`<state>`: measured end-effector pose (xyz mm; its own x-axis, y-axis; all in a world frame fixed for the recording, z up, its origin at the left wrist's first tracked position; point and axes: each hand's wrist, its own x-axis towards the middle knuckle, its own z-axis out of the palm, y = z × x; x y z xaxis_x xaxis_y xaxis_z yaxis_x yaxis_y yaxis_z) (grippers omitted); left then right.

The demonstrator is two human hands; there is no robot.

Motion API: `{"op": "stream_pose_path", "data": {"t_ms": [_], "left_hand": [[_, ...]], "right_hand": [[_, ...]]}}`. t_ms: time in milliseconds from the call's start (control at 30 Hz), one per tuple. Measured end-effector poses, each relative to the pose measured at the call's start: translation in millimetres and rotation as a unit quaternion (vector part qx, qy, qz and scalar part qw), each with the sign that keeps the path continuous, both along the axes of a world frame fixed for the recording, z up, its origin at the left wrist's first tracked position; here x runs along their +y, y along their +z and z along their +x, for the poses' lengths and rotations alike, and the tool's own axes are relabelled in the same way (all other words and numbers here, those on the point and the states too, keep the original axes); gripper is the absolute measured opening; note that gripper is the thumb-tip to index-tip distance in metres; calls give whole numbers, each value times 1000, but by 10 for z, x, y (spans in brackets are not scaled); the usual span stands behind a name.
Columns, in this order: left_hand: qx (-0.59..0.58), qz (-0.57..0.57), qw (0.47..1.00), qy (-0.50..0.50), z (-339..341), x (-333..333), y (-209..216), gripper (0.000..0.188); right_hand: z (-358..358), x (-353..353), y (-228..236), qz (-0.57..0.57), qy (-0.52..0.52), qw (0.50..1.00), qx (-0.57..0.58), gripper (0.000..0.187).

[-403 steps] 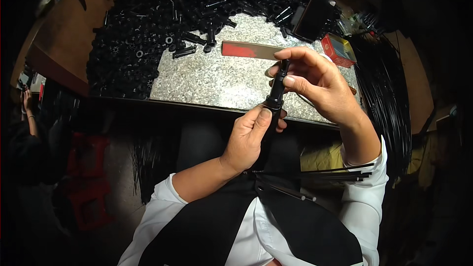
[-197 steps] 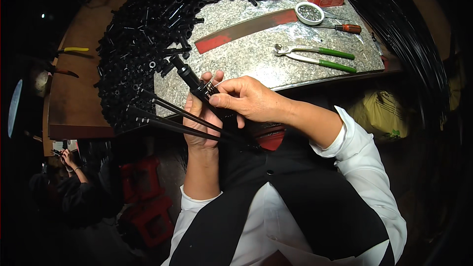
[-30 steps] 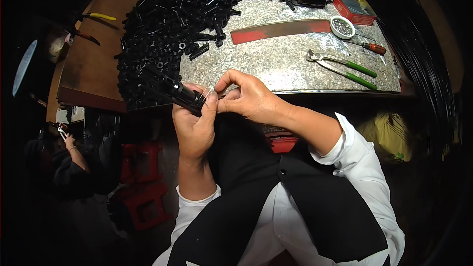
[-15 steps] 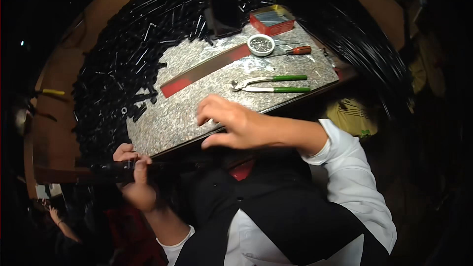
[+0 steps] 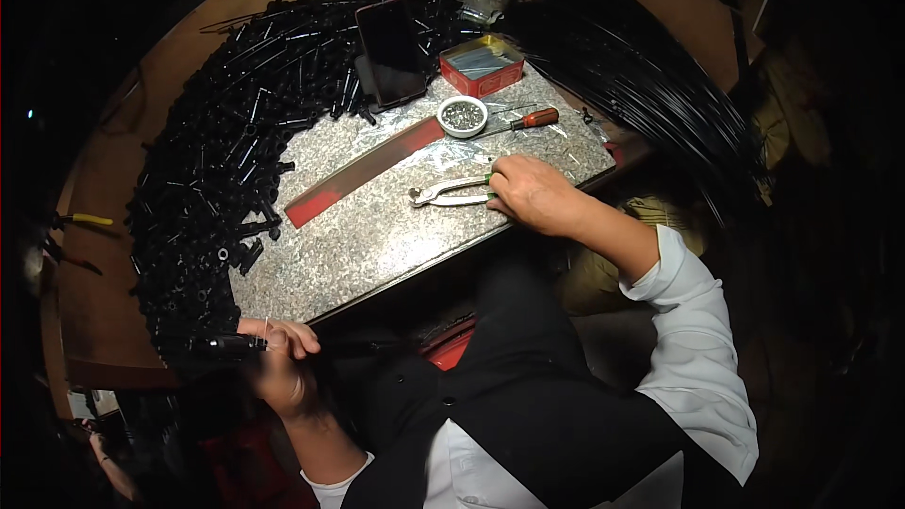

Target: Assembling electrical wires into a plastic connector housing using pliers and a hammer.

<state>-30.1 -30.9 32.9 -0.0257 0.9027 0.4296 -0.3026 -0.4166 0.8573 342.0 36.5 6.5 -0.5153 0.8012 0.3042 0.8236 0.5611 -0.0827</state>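
Note:
At the slab's lower left corner, my left hand [image 5: 287,368] is closed round a slim black tubular piece [image 5: 231,343]; blur and shadow hide part of it. A fine light wire or pin stands up beside its fingers. Over the right part of the speckled stone slab [image 5: 330,273], my right hand [image 5: 539,193] has its fingers wrapped over the green handles of metal pincers [image 5: 448,191]. The pincers lie nearly flat, jaws to the left, and the handles are mostly covered by the hand.
Beyond the pincers are a white bowl [image 5: 462,119] of small metal bits, an orange-handled screwdriver [image 5: 539,118], a red tin [image 5: 483,80] and a long strip [image 5: 363,170]. Black parts [image 5: 203,188] heap leftward; a dark phone [image 5: 388,52] stands behind. Thin black rods [image 5: 650,66] lie right.
My right hand has moved right from above the slab's front edge onto the pincers and closed on their handles. My left hand still holds the black piece. The whole view has shifted slightly.

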Motion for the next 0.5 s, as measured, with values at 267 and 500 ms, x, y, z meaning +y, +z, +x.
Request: {"op": "stream_pose_path", "data": {"t_ms": [267,500], "left_hand": [[29,-8,997,65,146,-112,-49,13],[-51,-89,994,-32,211,-96,-149,16]], "right_hand": [[-560,-147,49,-39,51,943,327,18],[-859,-350,440,-62,115,963,235,33]]}}
